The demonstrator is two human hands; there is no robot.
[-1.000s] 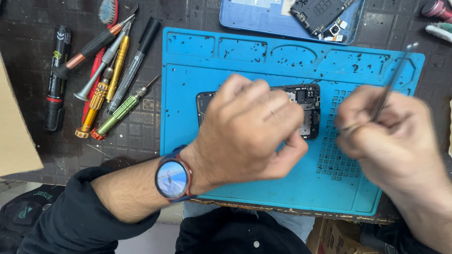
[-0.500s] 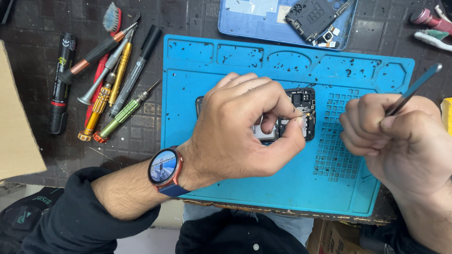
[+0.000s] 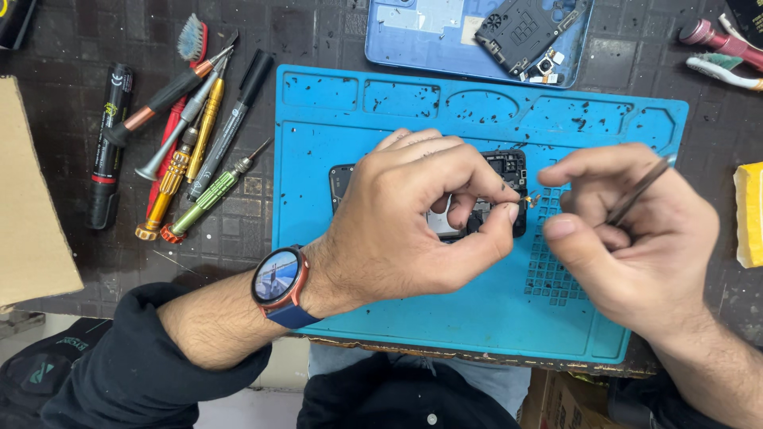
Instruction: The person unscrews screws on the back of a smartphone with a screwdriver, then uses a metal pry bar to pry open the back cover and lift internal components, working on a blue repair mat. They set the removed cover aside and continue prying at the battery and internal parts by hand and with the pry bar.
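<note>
- The mat (image 3: 477, 318) is bright blue, speckled with black marks.
- The opened phone (image 3: 509, 171) on it is black inside.
- The tabletop (image 3: 310, 36) is dark, with a grid of squares.
- The watch (image 3: 276, 276) has a red rim and a blue strap.
- The sleeve (image 3: 119, 373) is black.
- The screwdrivers: one green (image 3: 208, 196), one gold (image 3: 168, 184).
- The marker (image 3: 107, 147) is black with a red band.
- The brush (image 3: 191, 40) has a red handle and blue-grey bristles.
- The phone back (image 3: 429, 32) is light blue.
- The sponge (image 3: 749, 214) is yellow.
- The cardboard (image 3: 28, 214) is tan.

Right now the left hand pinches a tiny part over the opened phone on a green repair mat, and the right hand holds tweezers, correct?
Not quite: in the head view the repair mat is blue. The left hand, the opened phone, the right hand and the tweezers are as stated.
</note>
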